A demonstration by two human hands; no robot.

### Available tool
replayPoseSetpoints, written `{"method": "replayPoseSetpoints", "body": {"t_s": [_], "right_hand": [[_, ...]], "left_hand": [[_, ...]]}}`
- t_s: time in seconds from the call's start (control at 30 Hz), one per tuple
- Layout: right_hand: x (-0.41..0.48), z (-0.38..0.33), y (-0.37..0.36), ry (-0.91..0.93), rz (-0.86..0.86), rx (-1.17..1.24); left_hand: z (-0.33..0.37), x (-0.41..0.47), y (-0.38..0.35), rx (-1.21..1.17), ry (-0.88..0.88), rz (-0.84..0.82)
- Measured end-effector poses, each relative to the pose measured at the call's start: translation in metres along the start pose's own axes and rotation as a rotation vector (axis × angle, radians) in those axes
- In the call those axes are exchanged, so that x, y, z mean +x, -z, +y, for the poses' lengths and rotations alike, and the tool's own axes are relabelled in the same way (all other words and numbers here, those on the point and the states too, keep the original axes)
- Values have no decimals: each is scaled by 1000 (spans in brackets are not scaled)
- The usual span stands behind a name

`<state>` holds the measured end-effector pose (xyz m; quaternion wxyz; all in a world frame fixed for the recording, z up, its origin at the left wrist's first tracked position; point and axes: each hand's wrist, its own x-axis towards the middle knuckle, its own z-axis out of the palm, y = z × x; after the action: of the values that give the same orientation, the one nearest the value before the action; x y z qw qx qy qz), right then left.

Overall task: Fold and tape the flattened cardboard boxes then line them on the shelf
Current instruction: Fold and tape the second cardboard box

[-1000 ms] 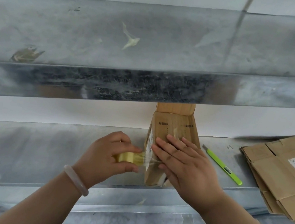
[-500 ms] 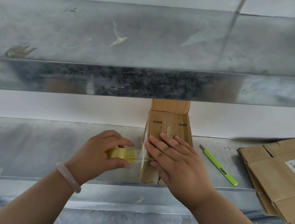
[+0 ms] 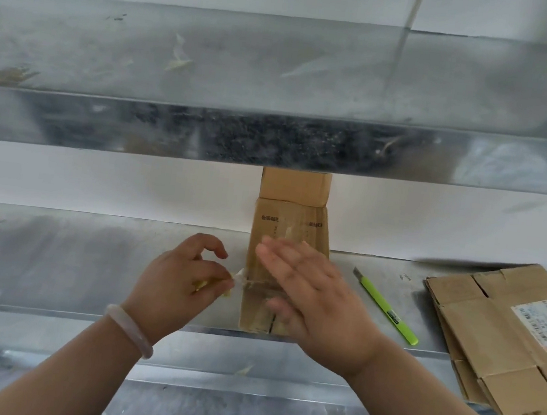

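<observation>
Metal shelf (image 3: 51,266): left hand (image 3: 177,281) pinches tape (image 3: 239,276) (blurred); right hand (image 3: 315,302) flat over box (image 3: 292,223).

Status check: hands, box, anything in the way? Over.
Left hand pinching tape at left edge of box. Right hand open, flat over it; contact unclear. Green knife and flat cardboard stack lie right, apart from box.

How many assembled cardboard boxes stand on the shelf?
1: the assembled box stands on the lower shelf, behind the right hand. The flattened boxes at right are excluded; the upper shelf may hide more.
</observation>
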<state>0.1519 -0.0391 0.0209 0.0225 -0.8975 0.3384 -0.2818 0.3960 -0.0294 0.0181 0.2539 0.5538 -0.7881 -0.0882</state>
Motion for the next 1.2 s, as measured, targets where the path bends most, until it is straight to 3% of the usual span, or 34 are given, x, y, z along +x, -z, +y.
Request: {"method": "replayPoseSetpoints", "body": {"t_s": [0.07,0.13,0.2,0.27,0.33,0.43,0.57,0.7,0.83,0.97,1.2], "right_hand": [[-21,12,3,-253,244,135],[-46,38,0,-729,292,188],[-74,71,-9,-1125,-25,33],[-94,91,-16,-1243,-355,-132],[-105,98,-20,-1247,-446,-209],[-108,95,-24,-1251,-359,-208],[-100,55,-18,-1364,-53,30],[-82,-30,7,-1265,254,203],[-52,-111,20,-962,151,131],[-26,-149,2,-816,-29,26],[-2,-167,-22,-937,-202,-94]], "left_hand": [[3,-1,-1,12,-1,13],[4,-3,-1,0,29,27],[3,-7,-1,-25,66,38],[2,-11,-1,-54,86,34],[0,-13,0,-69,86,20],[-2,-15,3,-77,101,0],[-4,-13,11,-177,101,-38],[-9,-12,15,-230,57,-68],[-13,-11,12,-293,36,-67],[-14,-7,11,-332,11,-58],[-15,-3,12,-319,-54,-29]]}}
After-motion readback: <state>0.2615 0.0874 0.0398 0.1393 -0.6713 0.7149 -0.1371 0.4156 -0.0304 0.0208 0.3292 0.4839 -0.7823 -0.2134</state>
